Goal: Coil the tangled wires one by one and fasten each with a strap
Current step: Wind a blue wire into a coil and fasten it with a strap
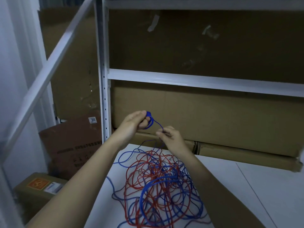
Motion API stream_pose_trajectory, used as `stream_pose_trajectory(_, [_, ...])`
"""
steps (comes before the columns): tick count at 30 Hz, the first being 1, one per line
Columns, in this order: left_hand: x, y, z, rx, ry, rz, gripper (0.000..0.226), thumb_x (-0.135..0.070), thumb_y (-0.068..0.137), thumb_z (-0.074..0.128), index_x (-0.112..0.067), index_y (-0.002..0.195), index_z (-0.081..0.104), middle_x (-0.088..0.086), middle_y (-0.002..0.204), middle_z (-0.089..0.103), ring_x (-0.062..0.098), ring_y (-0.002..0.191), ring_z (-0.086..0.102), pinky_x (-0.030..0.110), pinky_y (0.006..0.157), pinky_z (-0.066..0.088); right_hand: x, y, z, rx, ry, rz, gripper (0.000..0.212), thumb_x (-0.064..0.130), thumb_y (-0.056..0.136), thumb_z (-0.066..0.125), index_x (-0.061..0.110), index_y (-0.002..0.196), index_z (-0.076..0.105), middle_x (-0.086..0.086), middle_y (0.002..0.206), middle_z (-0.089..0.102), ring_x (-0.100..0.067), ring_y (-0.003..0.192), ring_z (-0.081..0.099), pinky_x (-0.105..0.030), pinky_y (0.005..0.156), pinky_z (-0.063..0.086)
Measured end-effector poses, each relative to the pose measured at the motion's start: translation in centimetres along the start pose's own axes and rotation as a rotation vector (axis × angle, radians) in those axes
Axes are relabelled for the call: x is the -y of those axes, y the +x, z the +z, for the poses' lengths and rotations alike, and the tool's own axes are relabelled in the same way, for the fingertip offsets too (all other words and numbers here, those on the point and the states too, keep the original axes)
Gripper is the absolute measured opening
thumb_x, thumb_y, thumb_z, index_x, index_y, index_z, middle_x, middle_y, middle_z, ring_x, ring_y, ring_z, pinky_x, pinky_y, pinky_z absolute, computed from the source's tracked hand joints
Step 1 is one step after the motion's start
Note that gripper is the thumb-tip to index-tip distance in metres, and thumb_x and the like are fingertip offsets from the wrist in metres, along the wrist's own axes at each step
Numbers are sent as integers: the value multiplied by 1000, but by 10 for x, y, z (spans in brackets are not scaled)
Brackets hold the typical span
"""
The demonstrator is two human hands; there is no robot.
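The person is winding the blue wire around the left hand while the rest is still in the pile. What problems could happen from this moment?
1. The blue wire runs down into the tangled pile, interlaced with red wire; pulling may tighten knots.
2. The small coil sits only on the left hand fingers and could slip off.
3. Pile loops near the table edge may fall.

Two bare hands, the left hand (134, 122) and the right hand (171, 136). Two colours of wire in one tangle: blue wires (148, 186) and red wires (166, 171), strands perhaps uncountable. Three cardboard boxes (213, 112) at least.
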State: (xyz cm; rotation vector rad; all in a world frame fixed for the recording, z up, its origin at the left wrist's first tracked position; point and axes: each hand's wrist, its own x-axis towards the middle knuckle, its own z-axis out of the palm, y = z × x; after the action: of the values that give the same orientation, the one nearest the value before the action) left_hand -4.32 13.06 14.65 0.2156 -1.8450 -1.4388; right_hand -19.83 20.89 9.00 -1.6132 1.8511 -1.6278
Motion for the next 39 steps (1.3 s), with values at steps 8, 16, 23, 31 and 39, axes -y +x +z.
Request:
stream_pose_trajectory(8, [8,9,-6,-249,-72,4,37,-19,104,31,-13,72,46,-10,50,36,3,49,34,13,58,34,-27,-18,-10,-297,52,122,17,15,94,58,23,84,70,-5,81,67,-12,63,56,-33,65,44])
stream_pose_trajectory(16, [14,17,-1,-370,-69,36,33,-19,104,32,-14,76,48,-4,58,38,-1,50,39,5,57,35,-60,-20,-31,70,-336,253,24,16,99,50,1,98,69,-11,97,66,-23,90,59,-39,84,47])
stream_pose_trajectory(23, [4,35,13,-297,9,56,29,-17,104,33,-14,79,48,-3,59,39,-1,49,40,9,61,37,-33,-8,-18,319,-386,80,43,6,97,44,22,137,48,1,125,46,-6,98,51,-23,81,42])
stream_pose_trajectory(31, [2,32,8,-251,34,69,29,-16,104,34,-13,79,49,-9,54,42,-2,49,40,7,58,36,11,20,11,13,-29,100,62,29,93,59,20,147,29,2,135,41,-11,124,42,-21,97,38])
stream_pose_trajectory(39, [-16,20,-6,-267,-31,156,34,-16,105,30,-12,76,48,-11,49,46,4,55,39,9,60,36,17,31,55,-30,335,181,24,16,102,39,12,96,62,12,53,54,-5,51,52,-25,62,46])
